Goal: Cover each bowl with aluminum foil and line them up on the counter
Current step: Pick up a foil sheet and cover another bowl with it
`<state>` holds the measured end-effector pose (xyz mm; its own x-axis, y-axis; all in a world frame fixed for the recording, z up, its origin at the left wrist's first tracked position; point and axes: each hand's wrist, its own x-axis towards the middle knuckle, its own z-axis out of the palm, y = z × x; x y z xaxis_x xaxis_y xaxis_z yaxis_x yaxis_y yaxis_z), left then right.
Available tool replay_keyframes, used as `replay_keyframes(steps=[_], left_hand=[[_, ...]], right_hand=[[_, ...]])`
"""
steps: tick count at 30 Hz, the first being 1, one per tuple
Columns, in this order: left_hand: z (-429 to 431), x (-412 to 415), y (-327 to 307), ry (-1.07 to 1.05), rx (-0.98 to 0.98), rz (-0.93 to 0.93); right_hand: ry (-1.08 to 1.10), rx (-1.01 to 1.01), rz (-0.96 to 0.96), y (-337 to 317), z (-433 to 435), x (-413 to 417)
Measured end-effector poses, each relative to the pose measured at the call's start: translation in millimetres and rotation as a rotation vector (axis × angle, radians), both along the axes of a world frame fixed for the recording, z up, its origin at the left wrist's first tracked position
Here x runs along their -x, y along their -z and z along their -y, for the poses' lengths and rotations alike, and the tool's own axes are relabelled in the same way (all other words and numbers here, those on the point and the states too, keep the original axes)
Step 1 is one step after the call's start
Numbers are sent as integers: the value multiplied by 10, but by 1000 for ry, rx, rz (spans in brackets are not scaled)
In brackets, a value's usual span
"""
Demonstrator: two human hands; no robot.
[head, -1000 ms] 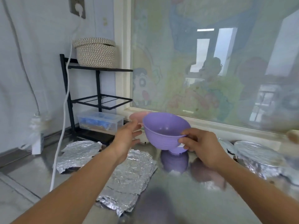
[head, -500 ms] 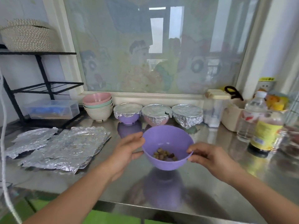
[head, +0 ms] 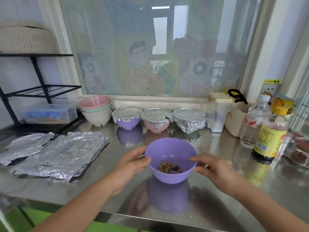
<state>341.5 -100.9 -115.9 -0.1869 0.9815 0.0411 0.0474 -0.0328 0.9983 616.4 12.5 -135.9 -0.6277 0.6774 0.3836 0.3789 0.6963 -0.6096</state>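
Note:
An uncovered purple bowl [head: 170, 158] with a few brown food pieces in it stands on the steel counter [head: 217, 181], near the front. My left hand [head: 132, 164] holds its left rim and my right hand [head: 212, 169] holds its right rim. Three foil-covered bowls stand in a row below the window: a purple one [head: 127, 116], a pink one [head: 157, 118] and a fully wrapped one [head: 189, 119]. A pile of foil sheets [head: 61, 153] lies flat on the left of the counter. A stack of bare pastel bowls [head: 96, 110] stands left of the row.
A black wire rack [head: 38, 91] with a woven basket and a clear plastic box fills the back left. At the right stand a clear lidded container [head: 217, 114], a beige tub, a water bottle [head: 255, 121], a dark sauce bottle [head: 270, 138] and a glass dish.
My view swung right and down from the rack to the counter. Both hands brought the purple bowl from mid-air down to the counter's front middle.

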Motion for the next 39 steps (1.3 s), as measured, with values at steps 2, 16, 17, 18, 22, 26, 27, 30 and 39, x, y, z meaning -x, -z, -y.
replay_keyframes(steps=[2,16,17,18,22,26,27,30,39], left_hand=[[-6,39,32,5,-10,-20],[-111,200,219,16,-68,-85],[-104,203,212,14,-80,-91],[-82,215,193,2,-88,-97],[59,593,139,-123,-89,-200],[265,1278,128,-307,-69,-523],[317,1441,120,-340,-48,-595],[451,1849,95,-406,52,-809],[803,2533,256,-343,213,-1117]], right_hand=[[10,-17,8,7,-1,42],[159,-89,29,-6,252,228],[163,-86,34,-9,275,220],[169,-91,37,-14,296,206],[246,-231,-40,-128,472,213],[174,-278,-126,-282,691,644],[138,-281,-116,-297,713,816],[39,-261,-57,-334,733,1426],[-57,-68,16,-224,550,3187]])
